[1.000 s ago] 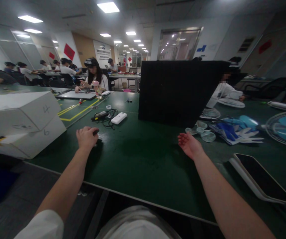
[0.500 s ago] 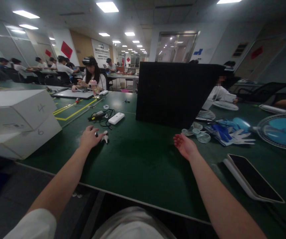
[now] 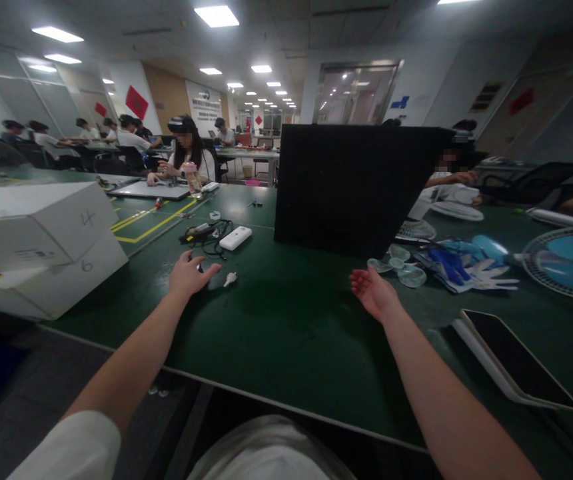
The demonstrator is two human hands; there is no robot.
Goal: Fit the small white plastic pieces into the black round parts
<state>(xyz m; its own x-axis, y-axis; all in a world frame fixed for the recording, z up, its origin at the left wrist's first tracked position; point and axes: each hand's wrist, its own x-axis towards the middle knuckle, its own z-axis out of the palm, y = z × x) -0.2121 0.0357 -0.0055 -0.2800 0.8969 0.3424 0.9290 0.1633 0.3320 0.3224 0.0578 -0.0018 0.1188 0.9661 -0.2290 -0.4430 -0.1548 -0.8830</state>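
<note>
My left hand [image 3: 189, 275] is low over the green table [image 3: 266, 333], thumb stretched to the right and apart from the fingers. A small dark piece [image 3: 200, 267] shows in the gap beside the fingers; whether they touch it is hidden. Just right of the thumb tip, apart from it, a small white plastic piece [image 3: 230, 279] lies on the table. My right hand [image 3: 374, 292] is held palm inward with loosely bent fingers and nothing in it. Beyond its fingertips lies a clear fan blade piece [image 3: 400, 265].
A large black box [image 3: 341, 190] stands ahead. White boxes [image 3: 41, 247] are stacked left. A white device [image 3: 235, 238] and black cables [image 3: 206, 233] lie behind my left hand. Gloves [image 3: 461, 270], a fan grille [image 3: 566, 260] and a phone [image 3: 516, 357] are on the right. People sit beyond.
The small white piece, earlier against my left thumb, now lies farther right, apart from it. My left hand has shifted slightly right. My right hand has hardly moved.
</note>
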